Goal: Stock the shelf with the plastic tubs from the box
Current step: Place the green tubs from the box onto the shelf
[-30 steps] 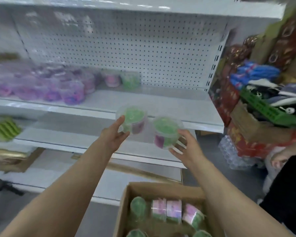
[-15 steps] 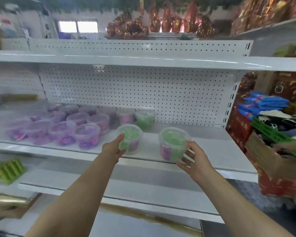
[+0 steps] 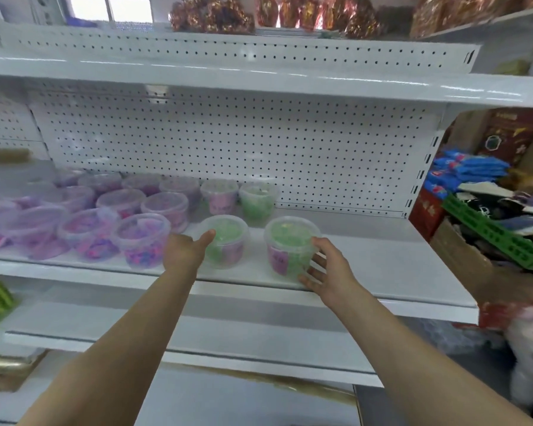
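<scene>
**Where things stand on the shelf [image 3: 382,262]**

Left hand [image 3: 180,253] has its thumb on the left green tub [image 3: 228,241], fingers hidden, grip unclear. Right hand [image 3: 330,272] is spread loose against the right green tub [image 3: 290,238]. Both tubs sit near the front edge.

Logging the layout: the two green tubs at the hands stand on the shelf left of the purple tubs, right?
No: in the head view the left green tub and the right green tub stand right of the purple tubs, on the shelf, at the left hand and right hand.
</scene>
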Demonstrator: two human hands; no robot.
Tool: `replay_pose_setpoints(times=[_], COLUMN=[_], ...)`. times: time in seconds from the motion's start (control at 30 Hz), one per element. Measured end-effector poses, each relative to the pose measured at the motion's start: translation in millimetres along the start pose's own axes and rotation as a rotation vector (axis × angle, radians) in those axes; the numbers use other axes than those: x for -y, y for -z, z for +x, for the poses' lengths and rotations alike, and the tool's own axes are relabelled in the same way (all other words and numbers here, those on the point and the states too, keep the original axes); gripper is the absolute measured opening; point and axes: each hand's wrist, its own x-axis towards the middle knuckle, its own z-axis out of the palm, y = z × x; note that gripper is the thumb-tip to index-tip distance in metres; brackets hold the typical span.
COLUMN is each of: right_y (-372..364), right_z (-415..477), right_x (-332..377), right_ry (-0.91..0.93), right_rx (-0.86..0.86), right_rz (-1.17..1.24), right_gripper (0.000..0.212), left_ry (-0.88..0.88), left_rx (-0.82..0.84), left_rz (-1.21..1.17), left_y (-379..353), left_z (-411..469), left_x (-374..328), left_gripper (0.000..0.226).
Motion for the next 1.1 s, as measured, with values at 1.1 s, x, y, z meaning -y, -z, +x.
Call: replay_pose_setpoints(times=[1.1], right_y=[-34.9], right_z=[35.2], right_x=[-24.6], right_ry=[0.852], right_rx=[-0.15], right_rz=[-1.143], right_gripper=[0.044], left_ry=[-0.746], left_rx=[-0.109], left_rz=[0.332], left_y=[-16.2], left_z=[6.2], left_x=[9.5], left_gripper=[0.038])
